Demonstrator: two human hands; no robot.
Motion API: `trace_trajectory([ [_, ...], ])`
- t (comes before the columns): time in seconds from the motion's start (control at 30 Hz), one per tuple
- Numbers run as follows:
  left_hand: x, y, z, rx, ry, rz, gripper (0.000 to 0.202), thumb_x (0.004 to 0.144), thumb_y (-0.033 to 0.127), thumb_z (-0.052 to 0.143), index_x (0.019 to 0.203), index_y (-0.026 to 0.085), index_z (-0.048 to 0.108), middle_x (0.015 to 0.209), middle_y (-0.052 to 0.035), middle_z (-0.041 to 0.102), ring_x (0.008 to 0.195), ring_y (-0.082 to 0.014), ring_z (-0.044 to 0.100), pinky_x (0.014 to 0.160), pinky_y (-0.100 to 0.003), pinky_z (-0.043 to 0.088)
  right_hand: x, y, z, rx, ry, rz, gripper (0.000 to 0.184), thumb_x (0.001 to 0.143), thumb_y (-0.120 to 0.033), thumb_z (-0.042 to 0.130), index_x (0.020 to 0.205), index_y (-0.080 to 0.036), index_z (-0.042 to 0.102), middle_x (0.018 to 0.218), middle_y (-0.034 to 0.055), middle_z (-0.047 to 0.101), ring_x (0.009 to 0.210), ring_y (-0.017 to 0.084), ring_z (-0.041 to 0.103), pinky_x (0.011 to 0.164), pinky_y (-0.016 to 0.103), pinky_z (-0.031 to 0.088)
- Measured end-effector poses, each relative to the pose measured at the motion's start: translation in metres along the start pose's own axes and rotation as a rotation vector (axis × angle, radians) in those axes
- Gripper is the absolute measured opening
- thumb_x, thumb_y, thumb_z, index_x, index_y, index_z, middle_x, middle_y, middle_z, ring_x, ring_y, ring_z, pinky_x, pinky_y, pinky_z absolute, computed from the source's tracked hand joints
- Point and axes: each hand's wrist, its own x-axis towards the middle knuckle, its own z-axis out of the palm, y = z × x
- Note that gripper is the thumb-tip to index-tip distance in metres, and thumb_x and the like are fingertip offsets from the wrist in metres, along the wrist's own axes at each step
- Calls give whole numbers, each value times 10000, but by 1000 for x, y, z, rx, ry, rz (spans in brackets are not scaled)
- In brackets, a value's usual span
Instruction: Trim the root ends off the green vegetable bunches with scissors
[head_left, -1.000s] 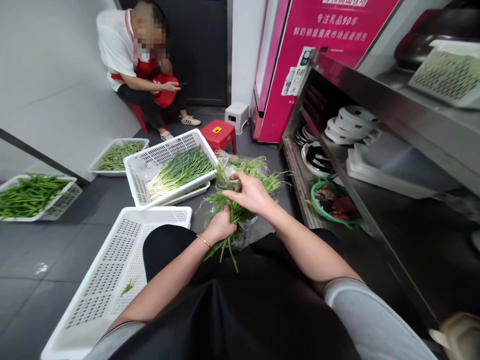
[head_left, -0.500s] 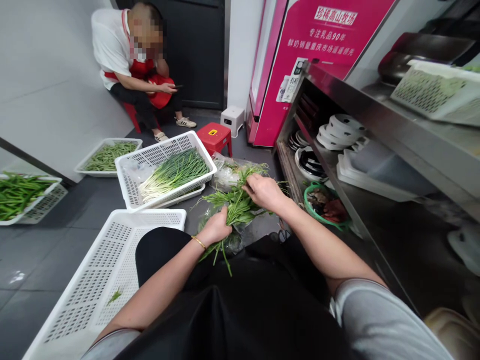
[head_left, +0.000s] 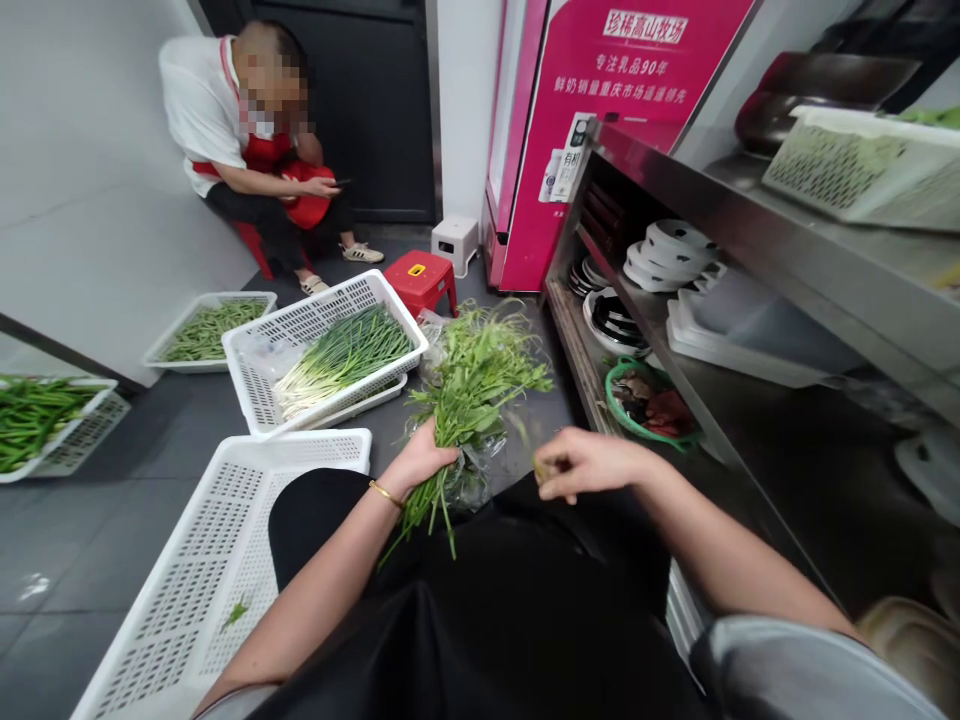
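Note:
My left hand [head_left: 420,462] is closed around the stems of a bunch of leafy greens [head_left: 472,380], which stands upright above my lap. My right hand [head_left: 589,462] is drawn back to the right of the bunch, its fingers pinched on a small plucked piece of green [head_left: 541,468]. Under the bunch lies a clear plastic bag [head_left: 469,478] on the floor. A large white perforated crate [head_left: 225,560] sits by my left knee with only a scrap of leaf [head_left: 237,611] in it.
A tilted white crate of spring onions [head_left: 330,355] stands ahead, with two crates of green beans [head_left: 204,328] [head_left: 37,415] to the left. A person in a red apron [head_left: 247,140] sits at the back beside a red stool [head_left: 420,280]. A steel shelf with plates [head_left: 675,255] and a green basket [head_left: 649,400] runs along the right.
My right hand left the top of the bunch and pulled back to the right with a small piece. My left hand raised the bunch upright.

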Motion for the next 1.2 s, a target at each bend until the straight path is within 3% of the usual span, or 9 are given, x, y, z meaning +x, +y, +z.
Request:
trace_trajectory([
  [0.13,5,2,-1,-97,-28,-28,319,597,163,609,892,162,485,594,62,533,497,-110,500,527,-244,417,9,18,40,-764,-237,388,154,754,-150,612,864,-80,693,887,185,707,832,265,676,660,326,484],
  [0.27,6,7,-2,-65,5,-35,314,577,159,624,865,154,499,621,47,559,510,-116,518,544,-256,431,17,25,69,-796,-405,411,215,619,-96,723,834,-110,723,886,166,717,867,284,683,686,326,502],
  [0.37,3,8,-7,-64,7,-43,324,585,175,627,887,145,512,656,30,579,533,-130,540,561,-272,452,4,26,62,-833,-438,451,235,610,-109,746,844,-109,723,862,163,713,836,289,684,665,333,504],
  [0.47,3,5,-11,14,48,-26,341,594,171,620,921,128,535,763,-14,625,652,-165,588,652,-304,488,-13,8,32,-906,-154,394,262,748,-263,686,953,-99,697,871,166,691,761,266,669,610,333,489],
  [0.57,4,2,-9,140,95,43,411,598,156,618,1001,114,551,950,-67,652,853,-213,607,807,-344,486,-12,-26,-9,-980,444,34,277,919,-268,460,1105,-176,643,955,114,663,822,199,623,655,295,468],
  [0.63,3,5,-6,199,77,77,450,615,162,613,1057,113,546,1000,-78,653,904,-228,606,850,-359,476,2,-45,-37,-1043,682,-210,298,936,-219,411,1135,-212,633,1053,106,642,983,210,563,772,320,444],
  [0.8,-5,16,-3,267,18,120,479,638,165,599,1109,122,528,1032,-88,663,955,-245,609,884,-370,463,48,-47,-78,-1201,527,-383,209,895,-221,490,870,-197,696,940,83,649,1038,251,484,899,408,324],
  [1.0,-7,11,-7,199,44,118,461,605,143,596,1063,121,554,978,-72,658,884,-226,607,858,-363,474,45,-33,-77,-1208,432,-328,237,889,-214,461,778,-179,668,800,71,612,848,207,475,862,368,302],
  [1.2,-4,12,-3,164,4,110,433,613,152,602,1041,119,546,973,-75,646,884,-219,592,853,-355,464,57,-39,-63,-1097,686,-252,146,783,-174,492,799,-127,629,835,120,599,863,238,482,868,401,330],
])
